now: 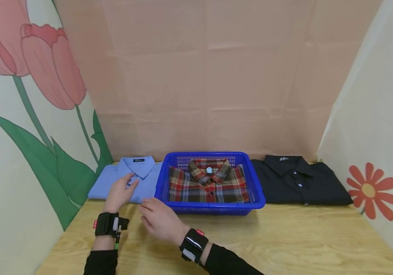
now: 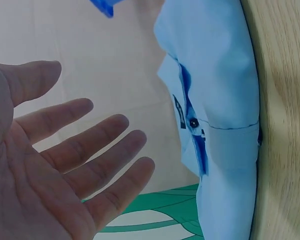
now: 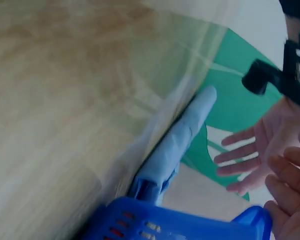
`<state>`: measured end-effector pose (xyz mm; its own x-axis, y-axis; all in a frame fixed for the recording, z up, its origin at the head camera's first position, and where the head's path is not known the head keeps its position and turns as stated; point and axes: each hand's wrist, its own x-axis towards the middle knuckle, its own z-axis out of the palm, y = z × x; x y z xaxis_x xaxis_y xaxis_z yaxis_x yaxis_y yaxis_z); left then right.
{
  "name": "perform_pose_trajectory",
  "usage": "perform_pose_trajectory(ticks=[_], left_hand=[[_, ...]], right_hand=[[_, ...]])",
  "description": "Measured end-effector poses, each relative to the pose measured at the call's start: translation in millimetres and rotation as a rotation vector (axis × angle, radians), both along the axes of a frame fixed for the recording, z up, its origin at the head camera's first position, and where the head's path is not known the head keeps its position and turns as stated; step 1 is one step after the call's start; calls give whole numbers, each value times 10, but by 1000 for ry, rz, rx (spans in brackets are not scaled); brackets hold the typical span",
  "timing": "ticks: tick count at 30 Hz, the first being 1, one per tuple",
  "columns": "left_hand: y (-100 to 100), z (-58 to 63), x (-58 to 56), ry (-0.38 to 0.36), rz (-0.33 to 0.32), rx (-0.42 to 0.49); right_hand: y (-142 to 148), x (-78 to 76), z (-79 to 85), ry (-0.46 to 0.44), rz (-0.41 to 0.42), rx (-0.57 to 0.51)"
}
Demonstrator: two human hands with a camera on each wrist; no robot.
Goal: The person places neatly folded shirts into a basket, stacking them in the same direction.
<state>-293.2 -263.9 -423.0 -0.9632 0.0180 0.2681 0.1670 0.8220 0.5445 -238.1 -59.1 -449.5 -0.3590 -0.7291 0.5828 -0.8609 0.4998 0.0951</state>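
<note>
My left hand [image 1: 120, 194] hovers over the front of a folded light blue shirt [image 1: 104, 184], and the left wrist view shows its fingers [image 2: 102, 140] spread, palm bare. Beside the front left corner of a blue plastic basket [image 1: 213, 206] is my right hand [image 1: 162, 219], its fingers loosely bent and holding nothing. In the right wrist view its fingertips overlap the rim of the basket [image 3: 165, 220]. Inside the basket lies a folded plaid shirt [image 1: 182, 187], red, brown and grey, collar toward the back.
A folded black shirt [image 1: 306, 191] with white buttons lies right of the basket. All three stand along the back of a wooden table [image 1: 285, 240]. Brown paper [image 1: 210, 76] covers the back wall; flower-printed panels [image 1: 371, 114] flank both sides.
</note>
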Motion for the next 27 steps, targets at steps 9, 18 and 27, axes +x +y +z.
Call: perform_pose_trajectory(ticks=[9, 18, 27], left_hand=[[-141, -58, 5, -102, 21, 21], [-255, -115, 2, -158, 28, 20], [-296, -160, -3, -202, 12, 3]], right_hand=[[-168, 50, -238, -170, -42, 149], [-229, -58, -257, -537, -248, 212], [-247, -55, -231, -720, -342, 156]])
